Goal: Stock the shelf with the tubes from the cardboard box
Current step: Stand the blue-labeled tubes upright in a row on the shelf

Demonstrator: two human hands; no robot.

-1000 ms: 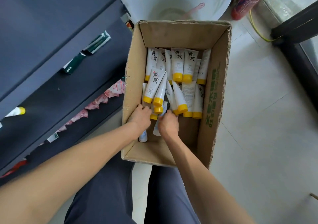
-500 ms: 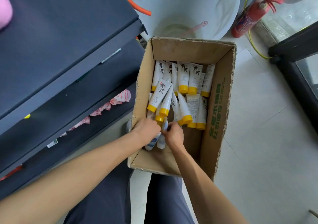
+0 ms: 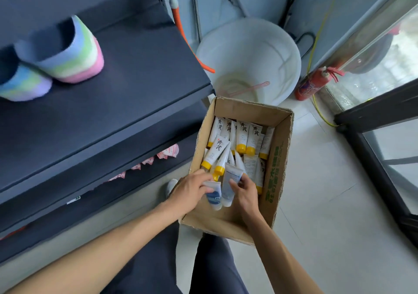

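Dark trouser legs (image 3: 144, 269) are seen nearest, at the bottom edge, w/ both bare forearms stretched fwd over them into the cardboard box (image 3: 274, 176), which is set on the pale tiled floor (image 3: 334, 226). A white tube w/ blue print (image 3: 214, 195) is gripped by the left hand (image 3: 190, 192), cap end pointed down toward the box's near end. Just beside it, touching, a taller pale-blue tube (image 3: 229, 184) is held by the right hand (image 3: 244, 194), fingers closed round its right edge. Both tubes are kept upright-ish above the box's near, bare part. Further in, the yellow-capped tubes (image 3: 243, 136) are packed in two rough rows, caps toward the person, black characters printed on the white bodies; a few are laid slantwise over the rest. Green print is carried on the box's right inner wall. Left of the box, the dark shelf (image 3: 126, 104) is stepped in tiers: pink-white packets (image 3: 168, 152) on a lower tier, pastel striped items (image 3: 65, 54), blurred, on the top one. Beyond the box a white bucket (image 3: 248, 58) is stood, w/ a red extinguisher (image 3: 313, 84) to its right by the glass door
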